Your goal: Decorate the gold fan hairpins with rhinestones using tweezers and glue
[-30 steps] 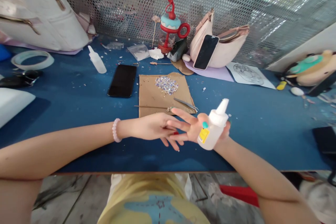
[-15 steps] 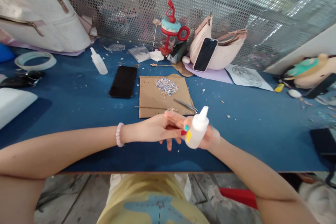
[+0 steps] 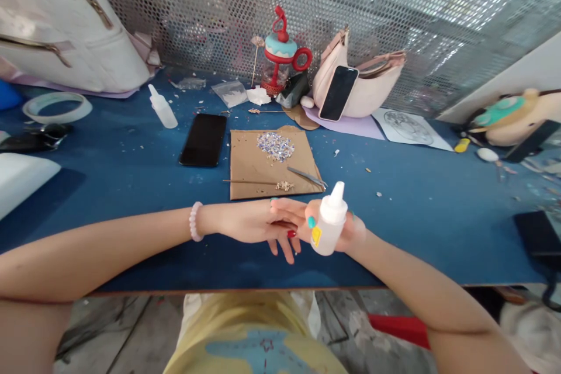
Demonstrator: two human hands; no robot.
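My right hand [image 3: 309, 217] holds a white glue bottle [image 3: 329, 228] upright, nozzle up, with a yellow label showing. The thumb with a teal nail lies against the bottle, and the other fingers reach left to my left hand [image 3: 252, 223]. That left hand, with a pink bead bracelet [image 3: 195, 222] at its wrist, touches the right fingers; its own fingers are stretched, some hanging lower. Just beyond the hands lies a cardboard piece [image 3: 249, 155] bearing a heap of shiny blue-white bits [image 3: 276, 146], tweezers [image 3: 305, 177] and a thin hair stick [image 3: 249, 182] with a beaded end.
A black phone [image 3: 204, 140] lies left of the cardboard, beside a second white bottle [image 3: 162, 107]. Farther back stand a red and blue cup [image 3: 280, 49] and a pink handbag [image 3: 377, 90] with another phone [image 3: 339, 93] against it. A tape roll [image 3: 56, 108] lies at left.
My left thumb has drawn back from the bottle, and the left fingers have shifted slightly down. My right hand still holds the glue bottle. The view has shifted slightly.
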